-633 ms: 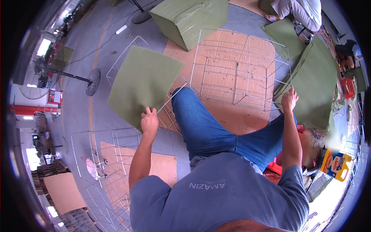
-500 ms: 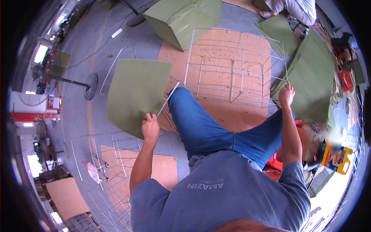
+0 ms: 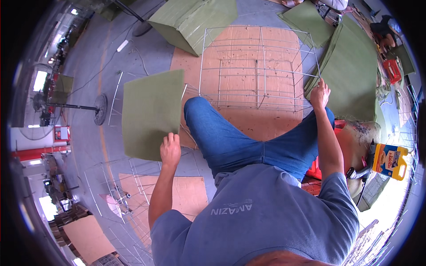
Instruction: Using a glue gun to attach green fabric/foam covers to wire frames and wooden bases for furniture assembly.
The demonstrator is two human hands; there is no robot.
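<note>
On the left, my left hand (image 3: pixel 170 150) is closed at the near right corner of a flat green panel (image 3: pixel 153 116). Thin metal rods show along the panel's sides, so it seems to lie over a wire frame (image 3: pixel 116 98); most of that is hidden. My right hand (image 3: pixel 320 94) is closed on the right side of a large open box-shaped wire frame (image 3: pixel 262 66). This frame stands beyond my knees, above a brown cardboard sheet (image 3: pixel 248 119). A stack of green sheets (image 3: pixel 350 71) lies just past my right hand.
A green-covered box (image 3: pixel 195 24) stands at the back, near a fan stand (image 3: pixel 100 108) on the left. More wire frames (image 3: pixel 133 195) and cardboard (image 3: pixel 188 190) lie at lower left. At right are a yellow container (image 3: pixel 390 162) and another person (image 3: pixel 387 33).
My left hand and the green panel have swung slightly, the panel turning to sit squarer. The large wire frame and my right hand appear shifted up and left, as the whole view has moved.
</note>
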